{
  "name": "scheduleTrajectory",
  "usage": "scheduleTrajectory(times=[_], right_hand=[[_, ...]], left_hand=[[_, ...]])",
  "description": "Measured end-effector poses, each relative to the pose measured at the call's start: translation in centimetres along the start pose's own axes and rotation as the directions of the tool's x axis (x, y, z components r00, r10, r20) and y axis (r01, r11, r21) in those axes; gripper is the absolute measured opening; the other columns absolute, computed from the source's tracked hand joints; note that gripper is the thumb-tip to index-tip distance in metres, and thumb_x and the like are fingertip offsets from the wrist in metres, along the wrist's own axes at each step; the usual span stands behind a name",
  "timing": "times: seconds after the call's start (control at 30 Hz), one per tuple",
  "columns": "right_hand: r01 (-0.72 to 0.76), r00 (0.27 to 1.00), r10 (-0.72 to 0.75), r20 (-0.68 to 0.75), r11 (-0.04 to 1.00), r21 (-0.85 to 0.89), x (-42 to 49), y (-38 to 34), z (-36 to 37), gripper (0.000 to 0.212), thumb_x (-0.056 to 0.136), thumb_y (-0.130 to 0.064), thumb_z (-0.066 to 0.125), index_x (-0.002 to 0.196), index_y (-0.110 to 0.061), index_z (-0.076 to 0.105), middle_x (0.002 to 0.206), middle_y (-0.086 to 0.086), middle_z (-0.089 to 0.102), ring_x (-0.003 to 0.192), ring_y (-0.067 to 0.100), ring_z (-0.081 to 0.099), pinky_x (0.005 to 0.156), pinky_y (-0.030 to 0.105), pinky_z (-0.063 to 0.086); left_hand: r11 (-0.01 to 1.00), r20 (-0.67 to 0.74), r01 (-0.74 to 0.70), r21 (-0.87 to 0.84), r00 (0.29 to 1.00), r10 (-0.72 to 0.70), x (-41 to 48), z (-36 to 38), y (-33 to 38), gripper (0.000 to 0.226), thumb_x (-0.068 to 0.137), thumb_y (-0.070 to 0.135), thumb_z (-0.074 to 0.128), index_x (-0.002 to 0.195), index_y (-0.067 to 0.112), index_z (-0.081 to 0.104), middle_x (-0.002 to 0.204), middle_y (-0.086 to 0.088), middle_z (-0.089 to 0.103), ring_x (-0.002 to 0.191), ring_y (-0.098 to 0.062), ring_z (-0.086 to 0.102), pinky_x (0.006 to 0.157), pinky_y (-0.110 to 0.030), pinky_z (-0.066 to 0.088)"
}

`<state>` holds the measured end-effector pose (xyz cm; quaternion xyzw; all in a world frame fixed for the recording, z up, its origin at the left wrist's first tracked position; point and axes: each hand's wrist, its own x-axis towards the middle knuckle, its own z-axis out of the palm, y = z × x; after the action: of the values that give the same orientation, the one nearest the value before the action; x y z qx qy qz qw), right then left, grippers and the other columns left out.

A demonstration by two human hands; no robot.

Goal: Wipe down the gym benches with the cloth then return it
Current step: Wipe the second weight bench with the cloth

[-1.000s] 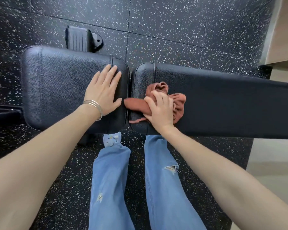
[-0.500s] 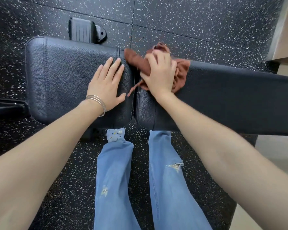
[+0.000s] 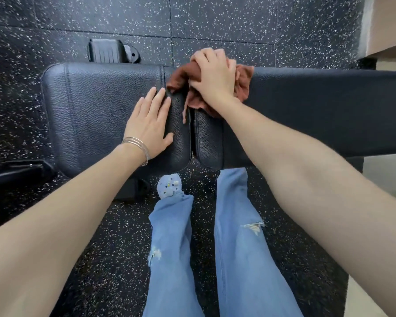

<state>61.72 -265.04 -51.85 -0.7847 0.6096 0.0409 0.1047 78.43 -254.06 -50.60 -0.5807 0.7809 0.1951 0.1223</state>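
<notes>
Cloth [image 3: 242,84] sits bunched under the right hand [image 3: 212,75], fingers closed on it, at the far edge of the long pad [image 3: 318,110] — whose length runs off rightward. Left hand [image 3: 148,124] lies flat and open on the seat pad [image 3: 96,110] — holding nothing.

The right hand [image 3: 212,75] is covering the middle of the rust-brown cloth [image 3: 244,82], so only its bunched edges are showing. The long bench pad [image 3: 329,110] is running off the right edge, its far end unseen. Both forearms are leaving the frame at the lower corners. The black frame part [image 3: 14,172] at the left edge is being cut off too.
</notes>
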Motion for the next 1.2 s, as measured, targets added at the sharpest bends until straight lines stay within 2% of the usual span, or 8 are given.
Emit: scheduleTrajectory(times=[0.1, 0.3, 0.47, 0.57, 0.73, 0.83, 0.93, 1.2], right_hand=[[-0.111, 0.994, 0.111, 0.007, 0.994, -0.016, 0.7, -0.6, 0.2, 0.046, 0.079, -0.046, 0.062, 0.12, -0.028, 0.05, 0.127, -0.003, 0.051, 0.12, 0.023, 0.042, 0.093, 0.042, 0.033], [-0.043, 0.984, 0.058, -0.171, 0.995, 0.09, -13.1, -0.5, 2.7, 0.044, 0.062, -0.028, 0.079, 0.103, -0.016, 0.067, 0.113, 0.013, 0.062, 0.098, 0.036, 0.055, 0.078, 0.042, 0.04], [-0.033, 0.993, 0.047, -0.107, 0.992, 0.124, -20.6, -1.6, 4.8, 0.055, 0.048, -0.023, 0.089, 0.099, -0.015, 0.069, 0.11, 0.015, 0.063, 0.099, 0.028, 0.039, 0.075, 0.046, 0.044], [0.035, 0.995, -0.028, -0.096, 0.997, 0.07, -20.5, -1.3, 4.7, 0.053, 0.049, -0.03, 0.088, 0.098, -0.018, 0.069, 0.108, 0.011, 0.065, 0.098, 0.026, 0.04, 0.074, 0.045, 0.045], [0.294, 0.946, -0.298, -0.131, 0.954, -0.053, -19.2, 2.9, 3.6, 0.05, 0.049, -0.028, 0.086, 0.095, -0.021, 0.07, 0.104, 0.005, 0.068, 0.088, 0.027, 0.057, 0.07, 0.038, 0.046], [0.264, 0.954, -0.265, -0.139, 0.964, -0.03, -19.0, 5.6, 3.1, 0.042, 0.058, -0.03, 0.082, 0.096, -0.018, 0.07, 0.105, 0.007, 0.068, 0.094, 0.027, 0.053, 0.072, 0.04, 0.047], [0.211, 0.97, -0.214, -0.119, 0.977, -0.031, -19.3, 8.4, 2.7, 0.042, 0.058, -0.031, 0.082, 0.096, -0.017, 0.07, 0.105, 0.009, 0.067, 0.089, 0.032, 0.063, 0.07, 0.042, 0.048], [0.179, 0.978, -0.183, -0.104, 0.983, -0.039, -20.7, 18.0, 1.6, 0.035, 0.068, -0.032, 0.073, 0.098, -0.015, 0.068, 0.106, 0.012, 0.066, 0.087, 0.036, 0.062, 0.069, 0.044, 0.048]], left_hand=[[0.999, 0.012, -0.034, 0.001, 0.999, 0.034, -0.9, 0.3, 0.0, 0.084, 0.085, 0.044, 0.053, 0.149, 0.006, 0.014, 0.158, -0.013, 0.008, 0.147, -0.029, 0.003, 0.12, -0.043, 0.008], [0.999, -0.001, 0.0, -0.042, 1.0, 0.0, -2.1, 1.1, 0.8, 0.086, 0.083, 0.041, 0.055, 0.149, 0.004, 0.014, 0.158, -0.014, 0.008, 0.147, -0.03, 0.002, 0.119, -0.045, 0.006], [0.997, 0.015, 0.066, -0.05, 0.998, -0.065, -1.9, 1.1, 2.2, 0.088, 0.082, 0.044, 0.057, 0.149, 0.006, 0.014, 0.158, -0.016, 0.005, 0.146, -0.033, -0.001, 0.118, -0.049, 0.003], [0.996, 0.009, 0.079, -0.045, 0.997, -0.079, -2.0, 1.4, 2.6, 0.088, 0.081, 0.042, 0.058, 0.149, 0.005, 0.015, 0.158, -0.017, 0.005, 0.146, -0.033, -0.001, 0.118, -0.05, 0.004], [0.991, -0.004, 0.125, -0.049, 0.992, -0.125, -2.4, 2.1, 4.1, 0.085, 0.079, 0.036, 0.058, 0.147, 0.004, 0.018, 0.157, -0.019, 0.008, 0.145, -0.037, 0.003, 0.117, -0.053, 0.007], [0.983, 0.0, 0.17, -0.07, 0.985, -0.171, -2.8, 2.5, 6.4, 0.085, 0.078, 0.037, 0.059, 0.147, 0.005, 0.02, 0.156, -0.019, 0.012, 0.144, -0.04, 0.004, 0.115, -0.058, 0.009], [0.978, 0.003, 0.186, -0.096, 0.982, -0.186, -2.8, 2.9, 9.4, 0.084, 0.078, 0.036, 0.059, 0.147, 0.005, 0.021, 0.155, -0.019, 0.015, 0.144, -0.04, 0.005, 0.113, -0.061, 0.009], [0.984, -0.014, 0.162, -0.076, 0.987, -0.163, -1.2, 3.2, 15.9, 0.084, 0.079, 0.033, 0.061, 0.147, 0.004, 0.02, 0.155, -0.019, 0.015, 0.144, -0.037, 0.01, 0.116, -0.056, 0.009]])
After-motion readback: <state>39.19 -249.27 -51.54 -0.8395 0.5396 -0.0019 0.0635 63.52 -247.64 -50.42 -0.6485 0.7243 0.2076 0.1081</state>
